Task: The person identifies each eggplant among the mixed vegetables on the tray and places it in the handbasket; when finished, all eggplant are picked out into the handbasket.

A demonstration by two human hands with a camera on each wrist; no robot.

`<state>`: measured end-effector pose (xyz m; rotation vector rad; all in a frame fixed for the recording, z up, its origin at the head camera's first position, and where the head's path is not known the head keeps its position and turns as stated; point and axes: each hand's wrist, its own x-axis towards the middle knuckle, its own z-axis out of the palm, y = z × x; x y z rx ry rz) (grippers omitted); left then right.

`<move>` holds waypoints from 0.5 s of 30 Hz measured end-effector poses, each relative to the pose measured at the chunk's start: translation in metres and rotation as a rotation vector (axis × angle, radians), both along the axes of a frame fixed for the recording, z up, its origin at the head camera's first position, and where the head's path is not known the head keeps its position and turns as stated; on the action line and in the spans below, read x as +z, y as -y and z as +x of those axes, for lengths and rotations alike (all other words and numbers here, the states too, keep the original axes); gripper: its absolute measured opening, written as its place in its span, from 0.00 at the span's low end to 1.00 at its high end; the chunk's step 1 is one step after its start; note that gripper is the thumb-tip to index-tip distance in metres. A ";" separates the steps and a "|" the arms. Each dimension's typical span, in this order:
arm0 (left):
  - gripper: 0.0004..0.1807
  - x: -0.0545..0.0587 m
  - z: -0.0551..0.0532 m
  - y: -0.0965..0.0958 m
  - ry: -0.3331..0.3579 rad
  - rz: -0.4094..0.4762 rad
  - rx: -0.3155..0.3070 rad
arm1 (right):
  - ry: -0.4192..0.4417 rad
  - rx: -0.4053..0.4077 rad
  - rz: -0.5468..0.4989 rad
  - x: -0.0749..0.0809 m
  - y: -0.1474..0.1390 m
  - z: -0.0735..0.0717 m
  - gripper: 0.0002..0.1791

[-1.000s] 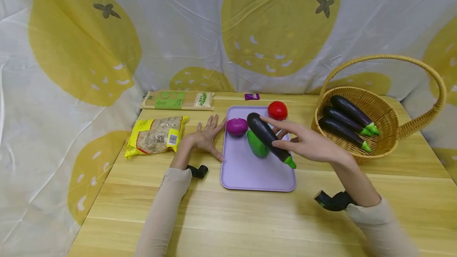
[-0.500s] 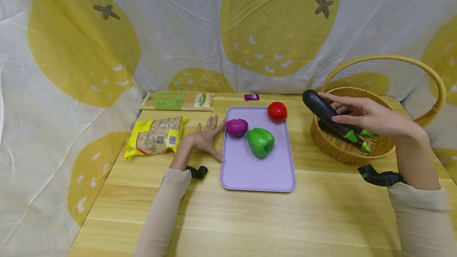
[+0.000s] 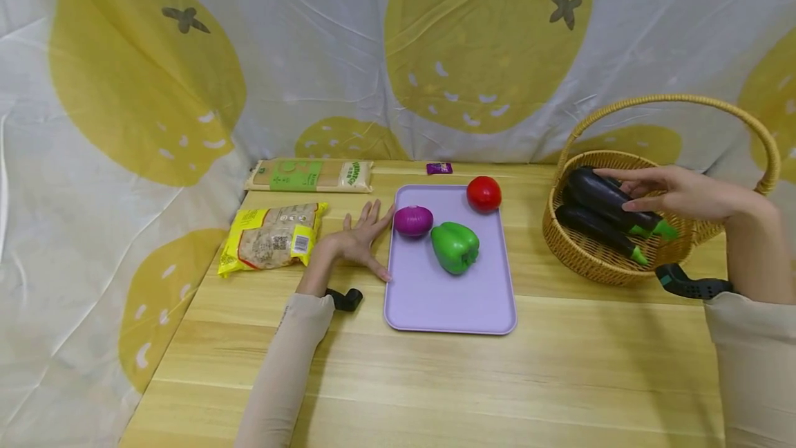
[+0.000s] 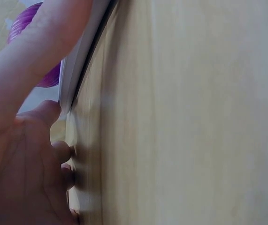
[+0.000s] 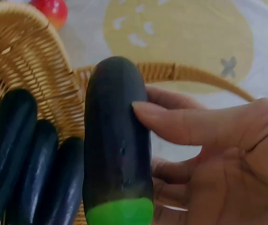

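My right hand [image 3: 690,192] pinches a dark eggplant [image 5: 117,140] with a green stem end, thumb on one side and fingers on the other. It is held over the wicker basket [image 3: 581,261], where several more eggplants [image 3: 600,232] lie side by side. At the left edge of the lilac tray [image 3: 448,306], my left hand [image 3: 356,240] spreads its fingers, its thumb and fingertips against the rim. On that tray sit a purple onion [image 3: 413,220], a green bell pepper [image 3: 455,247] and, at the far right corner, a red tomato [image 3: 484,194].
A yellow bag of dried food [image 3: 270,237] lies left of my left hand. Behind it is a flat noodle packet [image 3: 311,175]. A small purple packet [image 3: 439,168] lies near the back edge, below the lemon-print cloth [image 3: 311,54]. The basket's tall handle [image 3: 678,99] arches over its opening.
My right hand has carried the eggplant from above the tray rightward to over the basket, uncovering the bell pepper. The left hand has stayed at the tray's edge.
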<state>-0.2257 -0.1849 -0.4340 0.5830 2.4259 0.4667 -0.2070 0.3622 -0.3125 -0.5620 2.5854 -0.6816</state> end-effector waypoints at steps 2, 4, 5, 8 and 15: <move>0.82 0.000 0.000 0.001 -0.002 -0.001 0.001 | 0.026 0.021 0.001 -0.003 -0.002 -0.009 0.35; 0.83 0.000 -0.001 0.001 -0.002 0.000 0.003 | 0.052 0.035 -0.014 -0.007 -0.003 -0.017 0.35; 0.83 -0.001 -0.001 0.001 -0.002 0.001 0.003 | 0.054 0.040 -0.015 -0.010 -0.004 -0.021 0.35; 0.83 -0.001 0.000 0.002 -0.002 0.002 0.002 | 0.066 0.035 -0.021 -0.016 -0.006 -0.030 0.35; 0.82 0.000 0.001 0.000 -0.001 0.006 0.000 | 0.105 -0.009 -0.006 -0.025 -0.005 -0.041 0.34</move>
